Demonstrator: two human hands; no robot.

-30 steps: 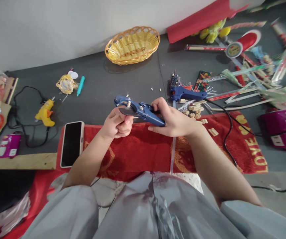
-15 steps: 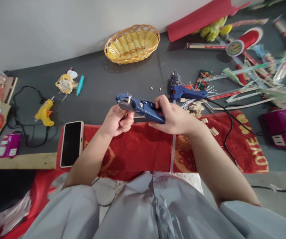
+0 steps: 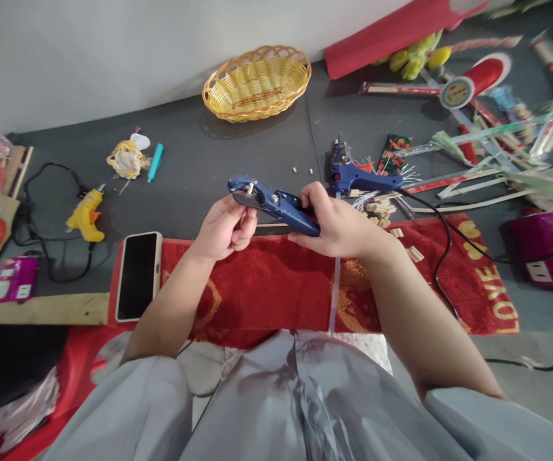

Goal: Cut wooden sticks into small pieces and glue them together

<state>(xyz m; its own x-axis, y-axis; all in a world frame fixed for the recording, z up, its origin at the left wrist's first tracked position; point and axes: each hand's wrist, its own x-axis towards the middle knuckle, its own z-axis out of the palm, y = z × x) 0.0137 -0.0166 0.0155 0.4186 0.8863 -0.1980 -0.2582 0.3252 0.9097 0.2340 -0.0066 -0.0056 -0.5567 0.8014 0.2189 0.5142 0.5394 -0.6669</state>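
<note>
My right hand (image 3: pixel 336 216) is wrapped around the handles of blue pruning shears (image 3: pixel 286 210). Their dark blade points left, toward my left hand (image 3: pixel 225 230). Between the jaws shows the pale end of a thin wooden stick (image 3: pixel 250 189). My left fingers pinch this stick from below, and most of it is hidden by the hand. Two tiny cut pieces (image 3: pixel 311 171) lie on the grey table beyond the shears. A heap of short wooden pieces (image 3: pixel 380 210) lies near my right wrist, with a few more on the red towel (image 3: pixel 266 282).
A wicker basket (image 3: pixel 257 86) stands by the wall. Right of the shears is a blue glue gun (image 3: pixel 365 178) with its cable, and beyond it a red ribbon spool (image 3: pixel 478 80) among strips. On the left lie a phone (image 3: pixel 138 276), a yellow glue gun (image 3: pixel 86 216) and a turquoise marker (image 3: pixel 156 162).
The shears have shifted very slightly right and tilted a little. Less of the stick's end stands out above the jaws. Both hands keep their grip.
</note>
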